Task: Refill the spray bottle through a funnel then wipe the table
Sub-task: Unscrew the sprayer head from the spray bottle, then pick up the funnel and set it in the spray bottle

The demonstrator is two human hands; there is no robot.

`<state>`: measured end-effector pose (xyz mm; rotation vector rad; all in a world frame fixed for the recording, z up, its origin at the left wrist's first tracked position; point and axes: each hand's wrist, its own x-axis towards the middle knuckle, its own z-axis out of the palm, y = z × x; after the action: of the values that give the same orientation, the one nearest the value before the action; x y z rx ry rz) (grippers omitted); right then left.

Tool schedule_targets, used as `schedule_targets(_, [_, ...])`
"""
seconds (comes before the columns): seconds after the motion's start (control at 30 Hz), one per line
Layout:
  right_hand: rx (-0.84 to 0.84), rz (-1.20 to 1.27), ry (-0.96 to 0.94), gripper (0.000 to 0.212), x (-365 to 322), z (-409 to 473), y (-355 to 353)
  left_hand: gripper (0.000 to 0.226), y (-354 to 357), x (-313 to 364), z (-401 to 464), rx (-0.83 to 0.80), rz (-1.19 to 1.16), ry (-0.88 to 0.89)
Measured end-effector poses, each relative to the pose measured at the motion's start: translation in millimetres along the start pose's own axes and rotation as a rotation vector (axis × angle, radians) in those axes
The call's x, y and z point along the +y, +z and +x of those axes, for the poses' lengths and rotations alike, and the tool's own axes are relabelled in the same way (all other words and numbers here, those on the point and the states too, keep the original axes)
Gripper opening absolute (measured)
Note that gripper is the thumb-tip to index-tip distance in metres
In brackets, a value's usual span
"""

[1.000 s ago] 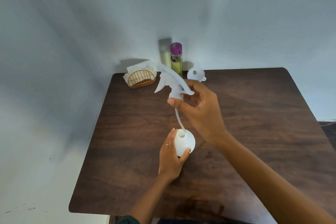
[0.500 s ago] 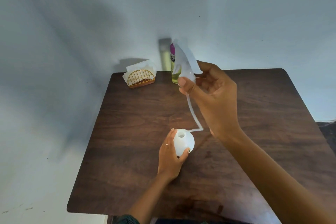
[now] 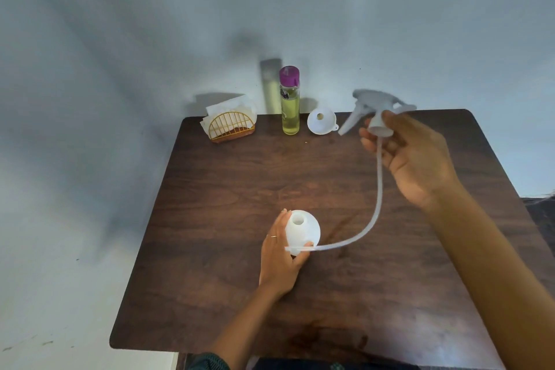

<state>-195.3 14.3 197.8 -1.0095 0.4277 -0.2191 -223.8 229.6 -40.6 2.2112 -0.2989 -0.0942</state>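
We seem to be in a plain room of a home. A small dark wood-grain counter (image 3: 240, 189) with rounded corners stands pushed against a bare, pale blue-grey painted wall (image 3: 120, 24). At its far edge, in the upper middle of the frame, we see a gold wire napkin holder (image 3: 230, 128) and a purple-capped bottle (image 3: 290, 99) of yellow liquid.

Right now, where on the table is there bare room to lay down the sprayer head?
Bare wood lies right of the funnel, under the right hand, and across the middle between the napkin holder and white bottle. The back edge around the refill bottle is crowded.
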Motion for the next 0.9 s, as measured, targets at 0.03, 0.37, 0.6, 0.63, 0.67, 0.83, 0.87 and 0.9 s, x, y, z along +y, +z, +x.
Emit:
schedule_targets(0.03, [0.023, 0.028, 0.075, 0.015, 6, 7, -13, 0.079, 0, 0, 0, 0.000, 0.008, 0.000])
schedule_targets(0.37, [0.250, -0.066, 0.620, 0.014, 122, 28, -117, 0.077, 0, 3, 0, -0.025, 0.069, -0.018])
schedule_targets(0.6, [0.222, -0.258, 0.775, 0.014, 174, 12, -117, 0.079, -1, 5, 0, -0.037, 0.094, -0.041])
schedule_targets(0.63, [0.218, -0.292, 0.768, 0.014, 178, 12, -115, 0.079, -1, 5, 0, -0.039, 0.098, -0.046])
schedule_targets(0.67, [0.225, -0.329, 0.754, 0.015, 181, 12, -113, 0.079, -1, 5, 0, -0.041, 0.103, -0.051])
schedule_targets(0.83, [0.319, -0.347, 0.668, 0.012, 188, 14, -107, 0.079, -1, 5, 0, -0.048, 0.115, -0.052])
schedule_targets(0.87, [0.324, -0.344, 0.653, 0.008, 189, 13, -107, 0.079, -1, 5, 0, -0.047, 0.115, -0.052])
schedule_targets(0.9, [0.327, -0.350, 0.632, 0.005, 189, 11, -106, 0.079, -1, 5, 0, -0.046, 0.115, -0.051])
